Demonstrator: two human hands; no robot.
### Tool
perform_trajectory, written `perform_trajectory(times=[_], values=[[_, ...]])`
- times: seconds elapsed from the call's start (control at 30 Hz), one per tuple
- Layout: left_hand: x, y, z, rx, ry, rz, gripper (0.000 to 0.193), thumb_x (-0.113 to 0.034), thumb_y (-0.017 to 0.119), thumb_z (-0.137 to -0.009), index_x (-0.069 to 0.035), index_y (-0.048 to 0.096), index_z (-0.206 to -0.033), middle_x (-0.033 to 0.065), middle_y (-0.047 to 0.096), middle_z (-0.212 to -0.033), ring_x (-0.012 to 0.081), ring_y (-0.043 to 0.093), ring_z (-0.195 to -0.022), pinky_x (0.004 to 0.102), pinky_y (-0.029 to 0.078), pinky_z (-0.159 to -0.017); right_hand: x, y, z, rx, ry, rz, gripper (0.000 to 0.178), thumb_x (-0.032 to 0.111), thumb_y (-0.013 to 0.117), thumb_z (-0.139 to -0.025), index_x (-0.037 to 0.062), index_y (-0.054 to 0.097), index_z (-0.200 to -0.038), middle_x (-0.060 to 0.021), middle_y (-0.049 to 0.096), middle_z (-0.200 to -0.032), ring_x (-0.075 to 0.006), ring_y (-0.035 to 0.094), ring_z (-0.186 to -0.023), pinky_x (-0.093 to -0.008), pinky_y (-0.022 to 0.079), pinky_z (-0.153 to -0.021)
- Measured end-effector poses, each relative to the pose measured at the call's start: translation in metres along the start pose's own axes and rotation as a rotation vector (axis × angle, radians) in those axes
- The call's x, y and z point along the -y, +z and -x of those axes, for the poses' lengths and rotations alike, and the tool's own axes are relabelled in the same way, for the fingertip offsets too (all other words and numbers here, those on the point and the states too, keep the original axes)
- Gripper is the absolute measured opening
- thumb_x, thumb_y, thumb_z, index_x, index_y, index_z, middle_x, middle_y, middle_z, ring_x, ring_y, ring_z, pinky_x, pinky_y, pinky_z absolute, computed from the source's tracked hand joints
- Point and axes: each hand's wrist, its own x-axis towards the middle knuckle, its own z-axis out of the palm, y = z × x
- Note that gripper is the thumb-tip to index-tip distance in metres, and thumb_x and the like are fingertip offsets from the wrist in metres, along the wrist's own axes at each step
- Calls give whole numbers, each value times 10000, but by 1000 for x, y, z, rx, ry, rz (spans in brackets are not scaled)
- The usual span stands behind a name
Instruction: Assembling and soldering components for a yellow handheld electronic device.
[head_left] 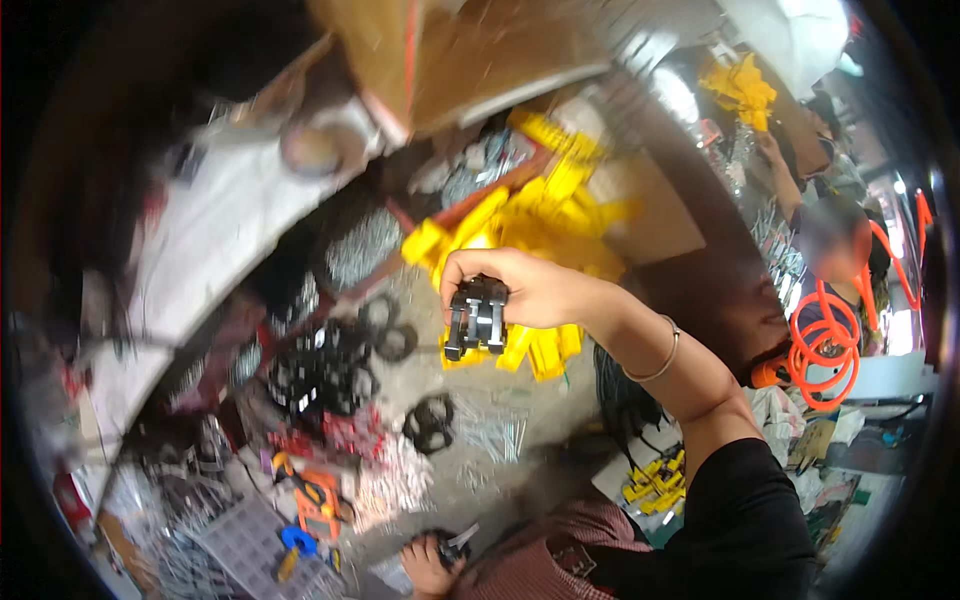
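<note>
My right hand (pixel 500 282) reaches out over a pile of yellow plastic parts (pixel 540 225), a metal bangle on its wrist. Its fingers are closed around a black plastic bracket (pixel 478 322), which has two parallel arms and shiny metal bits between them. Down at the lower edge, my left hand (pixel 430 567) has its fingers curled at a dark round part (pixel 455 545) with thin silvery pieces beside it. Blur hides how firmly that hand grips the part. Near the middle of the table lies a loose black wheel (pixel 430 422).
Several black wheels (pixel 325 370) heap left of centre, beside thin metal rods (pixel 495 430). An orange tool (pixel 315 500) and a grey compartment tray (pixel 260 545) lie lower left. Cardboard (pixel 490 60) stands at the back. A co-worker (pixel 835 240) sits right, near a coiled orange hose (pixel 825 345).
</note>
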Motion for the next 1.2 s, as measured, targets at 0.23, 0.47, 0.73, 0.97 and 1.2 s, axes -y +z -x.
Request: perform_trajectory(times=[0.23, 0.47, 0.73, 0.97, 1.2], values=[[-12, -17, -12, -33, 24, 12, 703, -450, 742, -640, -30, 548, -1169, 166, 550, -1092, 350, 512, -925, 464, 400, -799, -36, 154, 58, 337, 301, 363, 473, -41, 586, -743, 44, 552, -1207, -177, 655, -1062, -331, 637, -1009, -367, 490, -883], [-13, -22, -8, -46, 10, 16, 708, -403, 773, -613, -50, 551, -1186, 133, 543, -1058, 324, 505, -921, 444, 394, -801, -89, 223, 57, -2, -11, 564, 508, -55, 596, -641, 31, 598, -1141, -181, 583, -1023, -386, 594, -971, -448, 500, -822], [-11, -23, -7, -82, 62, 36, 749, -348, 801, -623, -20, 520, -1235, 147, 533, -1079, 328, 493, -924, 436, 391, -805, -89, 213, 61, -192, -241, 1021, 343, 66, 660, -686, 95, 691, -1027, -125, 605, -1029, -326, 590, -954, -413, 500, -810], [-15, -18, 1, -196, 104, 12, 805, -289, 820, -618, 2, 494, -1295, 158, 540, -1111, 342, 503, -973, 430, 408, -848, -78, 213, 46, -187, 85, 761, 215, 151, 708, -792, 17, 683, -959, -75, 665, -808, -109, 617, -730, -272, 496, -655], [-9, -38, 20, -257, 146, 204, 777, -303, 814, -657, 10, 503, -1295, 154, 560, -1020, 333, 530, -936, 425, 434, -832, -93, 252, 96, -124, 113, 359, 324, 260, 710, -839, -6, 673, -1020, -82, 672, -897, -173, 636, -807, -315, 521, -757]])
